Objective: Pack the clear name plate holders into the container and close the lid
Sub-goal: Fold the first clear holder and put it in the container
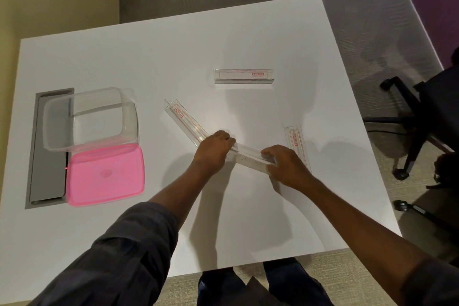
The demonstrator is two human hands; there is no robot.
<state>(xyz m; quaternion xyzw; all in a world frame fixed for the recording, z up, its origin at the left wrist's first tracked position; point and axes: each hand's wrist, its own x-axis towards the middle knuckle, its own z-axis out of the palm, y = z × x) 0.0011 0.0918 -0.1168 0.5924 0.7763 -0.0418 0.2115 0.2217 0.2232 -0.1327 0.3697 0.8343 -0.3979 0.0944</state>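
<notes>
A clear name plate holder lies slanted at the table's middle. My left hand grips its left end and my right hand grips its right end. A second holder runs diagonally up-left from under my left hand. A third holder lies flat farther back. A fourth holder lies just beyond my right hand, partly hidden by it. The clear container stands open at the left, with its pink lid flat on the table in front of it.
The white table has a grey cable tray cover set into it under the container's left side. A black office chair stands off the table's right edge. Carpet floor surrounds the table.
</notes>
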